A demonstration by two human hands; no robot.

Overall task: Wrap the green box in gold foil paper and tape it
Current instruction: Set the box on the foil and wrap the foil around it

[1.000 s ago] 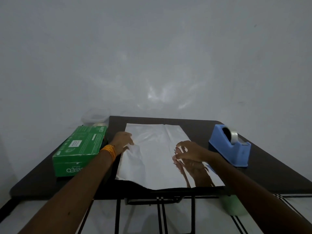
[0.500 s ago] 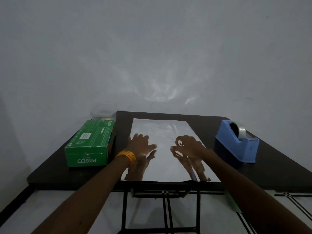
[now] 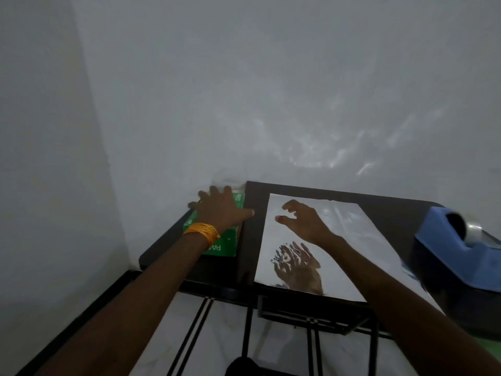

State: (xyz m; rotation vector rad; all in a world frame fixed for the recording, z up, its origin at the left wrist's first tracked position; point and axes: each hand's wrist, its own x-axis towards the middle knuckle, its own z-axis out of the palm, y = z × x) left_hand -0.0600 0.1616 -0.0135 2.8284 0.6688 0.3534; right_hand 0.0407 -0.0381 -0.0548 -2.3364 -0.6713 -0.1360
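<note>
Dim room, plain grey-white wall (image 3: pixel 271 90) behind a dark rectangular tabletop (image 3: pixel 385 204) pushed into the corner. Rectangular green cardboard box (image 3: pixel 229 241) with white lettering sat at the tabletop's left end, flat, near the wall. Left hand (image 3: pixel 219 210) lay palm-down on top of the box, fingers spread, thumb sticking out over the box's right edge; not curled around it, so resting rather than gripping. Orange thread band (image 3: pixel 202 232) on that wrist. Just right of the box, with a strip of bare tabletop between: flat sheet of shiny reflective foil paper (image 3: pixel 349 240), looked silver in this light, long side running away from the person, near edge at the tabletop's front edge. Right hand (image 3: pixel 305 222) hovered over the sheet's far-left part, fingers loosely curled and apart, holding nothing; its reflection showed in the foil below. Blue plastic tape dispenser (image 3: pixel 458 256) with a roll of clear tape stood at the right, beside the sheet. Black metal table frame (image 3: pixel 311 316) was visible under the front edge.
</note>
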